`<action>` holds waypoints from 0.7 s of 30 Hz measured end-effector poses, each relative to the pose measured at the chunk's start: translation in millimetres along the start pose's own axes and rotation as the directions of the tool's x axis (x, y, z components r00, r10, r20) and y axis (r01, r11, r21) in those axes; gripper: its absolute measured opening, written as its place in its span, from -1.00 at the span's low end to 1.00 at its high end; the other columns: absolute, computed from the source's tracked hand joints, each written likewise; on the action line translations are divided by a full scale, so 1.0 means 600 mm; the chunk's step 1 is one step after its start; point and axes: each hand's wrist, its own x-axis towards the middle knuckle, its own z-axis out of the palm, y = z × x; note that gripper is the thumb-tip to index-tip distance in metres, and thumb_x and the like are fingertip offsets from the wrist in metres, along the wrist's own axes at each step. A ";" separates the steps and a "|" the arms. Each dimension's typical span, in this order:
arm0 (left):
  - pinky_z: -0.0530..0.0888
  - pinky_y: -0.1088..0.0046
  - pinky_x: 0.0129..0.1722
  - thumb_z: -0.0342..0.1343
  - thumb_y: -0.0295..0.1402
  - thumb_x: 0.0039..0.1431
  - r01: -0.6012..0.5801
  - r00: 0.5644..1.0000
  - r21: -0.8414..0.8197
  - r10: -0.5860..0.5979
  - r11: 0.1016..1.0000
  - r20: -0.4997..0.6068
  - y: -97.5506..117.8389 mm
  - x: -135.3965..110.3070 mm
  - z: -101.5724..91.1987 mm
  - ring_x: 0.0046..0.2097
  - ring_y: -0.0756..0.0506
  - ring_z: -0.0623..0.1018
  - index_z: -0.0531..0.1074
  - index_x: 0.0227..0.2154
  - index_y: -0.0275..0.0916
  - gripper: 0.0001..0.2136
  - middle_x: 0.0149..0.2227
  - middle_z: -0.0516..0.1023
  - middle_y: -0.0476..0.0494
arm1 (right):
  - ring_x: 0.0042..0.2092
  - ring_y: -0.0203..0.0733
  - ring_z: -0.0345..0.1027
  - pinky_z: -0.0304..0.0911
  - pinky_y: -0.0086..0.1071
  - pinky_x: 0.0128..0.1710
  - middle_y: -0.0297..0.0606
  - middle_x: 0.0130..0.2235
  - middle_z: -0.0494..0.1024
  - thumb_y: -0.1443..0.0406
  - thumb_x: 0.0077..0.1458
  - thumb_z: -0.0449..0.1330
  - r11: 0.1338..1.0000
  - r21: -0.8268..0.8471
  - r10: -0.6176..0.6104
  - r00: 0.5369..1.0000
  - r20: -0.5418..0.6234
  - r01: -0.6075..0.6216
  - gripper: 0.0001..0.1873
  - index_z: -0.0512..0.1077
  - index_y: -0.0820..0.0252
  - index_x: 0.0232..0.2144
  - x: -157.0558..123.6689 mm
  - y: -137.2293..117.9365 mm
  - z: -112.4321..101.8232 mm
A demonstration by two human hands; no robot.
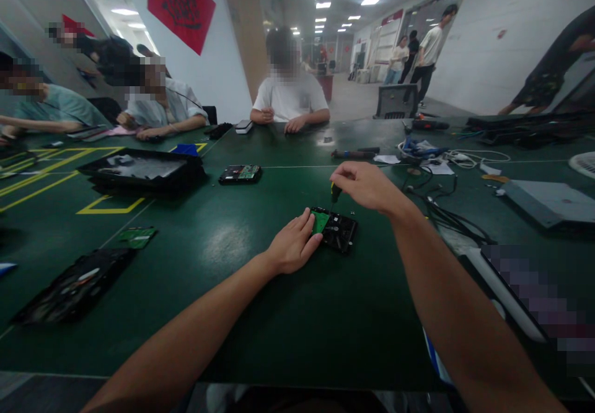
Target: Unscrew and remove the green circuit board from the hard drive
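Observation:
A hard drive [340, 232] lies on the green table in front of me, its underside up, with a green circuit board [320, 221] at its left end. My left hand [295, 243] grips that end, fingers over the board and thumb along the near side. In my right hand [365, 183] is a screwdriver [334, 195] with a black and yellow handle, pinched from above and held upright. Its shaft points down at the drive near the board's edge; the exact contact of the tip is too small to make out. A tiny screw [352, 213] appears beside the drive.
Another hard drive [240, 174] sits farther back. At left are a black tray [144, 171], a dark casing [74, 286] and a loose green board [138, 237]. Cables [458, 217], a grey metal box [551, 202] and a pixelated screen [534, 295] occupy the right. Several people sit across the table.

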 end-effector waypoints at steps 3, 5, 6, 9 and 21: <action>0.13 0.11 0.41 -0.39 -0.07 0.49 -0.007 1.000 -0.003 0.007 1.000 0.000 -0.003 0.001 0.002 0.48 -0.26 0.03 0.04 0.42 -0.45 -0.36 0.48 -0.10 -0.43 | -0.38 -0.20 0.42 0.22 -0.33 -0.38 -0.21 -0.36 0.61 0.16 0.23 0.16 0.999 -0.005 0.033 0.999 -0.015 -0.033 -0.77 0.53 0.16 -0.32 -0.001 -0.002 0.000; 0.13 0.12 0.41 -0.39 -0.11 0.50 -0.003 1.000 0.001 0.003 1.000 -0.002 -0.005 0.003 0.006 0.47 -0.26 0.04 0.04 0.42 -0.45 -0.38 0.48 -0.10 -0.43 | -0.41 -0.23 0.42 0.25 -0.35 -0.37 -0.23 -0.33 0.62 0.17 0.27 0.13 0.999 0.030 0.016 1.000 -0.001 -0.016 -0.77 0.52 0.16 -0.28 -0.001 -0.001 0.002; 0.13 0.13 0.41 -0.38 -0.12 0.50 0.003 1.000 0.006 -0.003 1.000 -0.002 -0.005 0.004 0.009 0.47 -0.26 0.05 0.04 0.42 -0.45 -0.38 0.48 -0.10 -0.43 | -0.42 -0.25 0.43 0.26 -0.36 -0.37 -0.24 -0.33 0.62 0.16 0.29 0.11 0.998 0.056 0.002 1.000 0.012 -0.003 -0.75 0.52 0.16 -0.26 -0.001 0.001 0.003; 0.13 0.14 0.41 -0.33 -0.14 0.49 0.021 1.000 0.030 -0.020 0.999 -0.009 -0.006 0.006 0.016 0.46 -0.28 0.08 0.05 0.41 -0.47 -0.39 0.48 -0.08 -0.46 | -0.43 -0.26 0.46 0.33 -0.37 -0.37 -0.24 -0.36 0.61 0.14 0.35 0.06 0.986 0.164 -0.016 0.998 0.058 0.006 -0.70 0.51 0.17 -0.24 0.001 0.005 0.008; 0.20 0.10 0.38 -0.19 0.05 0.43 0.001 0.999 0.051 0.002 0.999 -0.051 -0.005 0.005 0.016 0.44 -0.34 0.16 0.07 0.40 -0.43 -0.30 0.47 -0.06 -0.49 | -0.36 -0.19 0.49 0.36 -0.31 -0.34 -0.17 -0.25 0.64 0.17 0.19 0.23 0.994 0.108 -0.004 1.000 0.013 0.003 -0.81 0.54 0.17 -0.27 0.004 0.017 0.008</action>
